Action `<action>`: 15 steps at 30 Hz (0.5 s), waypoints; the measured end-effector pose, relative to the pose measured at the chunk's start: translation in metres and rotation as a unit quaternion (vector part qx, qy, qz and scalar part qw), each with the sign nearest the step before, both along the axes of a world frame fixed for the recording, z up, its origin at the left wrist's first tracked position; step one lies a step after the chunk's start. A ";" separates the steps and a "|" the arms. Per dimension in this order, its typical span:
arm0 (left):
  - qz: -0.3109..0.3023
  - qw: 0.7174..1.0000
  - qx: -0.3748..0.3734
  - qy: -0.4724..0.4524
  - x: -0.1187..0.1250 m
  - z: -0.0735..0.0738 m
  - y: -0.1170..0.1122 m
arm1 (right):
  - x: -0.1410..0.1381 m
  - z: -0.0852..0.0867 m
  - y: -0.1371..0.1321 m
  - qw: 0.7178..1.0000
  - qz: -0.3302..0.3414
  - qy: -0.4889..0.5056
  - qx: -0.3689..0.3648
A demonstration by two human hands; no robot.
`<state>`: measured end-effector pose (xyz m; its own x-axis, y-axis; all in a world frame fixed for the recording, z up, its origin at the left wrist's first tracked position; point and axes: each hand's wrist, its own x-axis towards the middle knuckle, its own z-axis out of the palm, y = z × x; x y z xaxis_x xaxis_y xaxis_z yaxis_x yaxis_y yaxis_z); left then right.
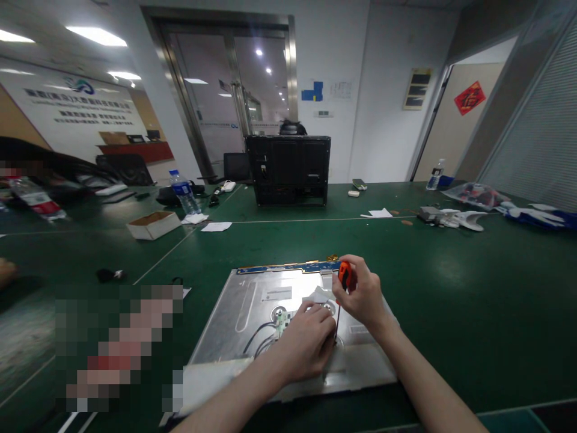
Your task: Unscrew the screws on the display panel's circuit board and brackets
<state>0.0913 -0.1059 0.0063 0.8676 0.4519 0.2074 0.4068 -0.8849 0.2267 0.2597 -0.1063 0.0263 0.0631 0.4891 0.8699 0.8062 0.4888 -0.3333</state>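
A silver metal display panel point(252, 300) lies on the green table with its back side up. A narrow blue circuit board point(288, 268) runs along its far edge. My right hand point(363, 291) is closed around the orange-and-black handle of a screwdriver point(345, 276), whose thin shaft points down to the panel. My left hand point(311, 337) rests on the panel beside the shaft with its fingers curled; whatever they grip is hidden. Next to it sit a small green circuit board point(283, 322) and black cables point(256, 334). The screwdriver's tip is mostly hidden by my left hand.
Beyond the panel stands a black monitor housing point(291, 168). A white cardboard box point(154, 225) and a water bottle point(184, 193) are at the back left. Paper scraps, grey parts point(433, 216) and a plastic bag point(478, 195) lie farther off. Another person's hand point(6, 273) shows at the left edge.
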 end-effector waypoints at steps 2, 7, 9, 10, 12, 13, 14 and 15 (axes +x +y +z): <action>0.001 1.000 0.001 0.000 0.000 0.000 0.000 | 0.000 -0.001 0.000 1.000 -0.002 0.001 0.001; 0.003 1.000 0.003 0.000 0.000 0.001 -0.001 | 0.001 -0.003 0.002 1.000 -0.009 0.001 -0.006; 0.002 1.000 0.005 0.000 0.001 0.002 -0.001 | 0.000 -0.004 0.002 1.000 -0.013 -0.007 -0.007; 0.000 1.000 0.005 0.001 0.001 0.003 -0.001 | -0.001 -0.004 0.002 1.000 -0.015 -0.011 -0.006; -0.002 1.000 0.005 0.003 0.001 0.003 0.000 | -0.002 -0.004 0.002 1.000 -0.017 -0.017 -0.006; -0.002 1.000 0.004 0.004 0.001 0.003 0.000 | -0.002 -0.004 0.002 1.000 -0.017 -0.019 -0.006; -0.001 1.000 0.003 0.006 0.001 0.003 0.000 | -0.003 -0.003 0.002 1.000 -0.017 -0.020 -0.007; 0.000 1.000 0.002 0.007 0.001 0.003 0.000 | -0.003 -0.003 0.002 1.000 -0.018 -0.021 -0.009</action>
<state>0.0923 -0.1059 0.0095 0.8708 0.4505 0.1969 0.4092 -0.8861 0.2177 0.2569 -0.1042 0.0231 0.0444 0.5022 0.8636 0.8365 0.4539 -0.3070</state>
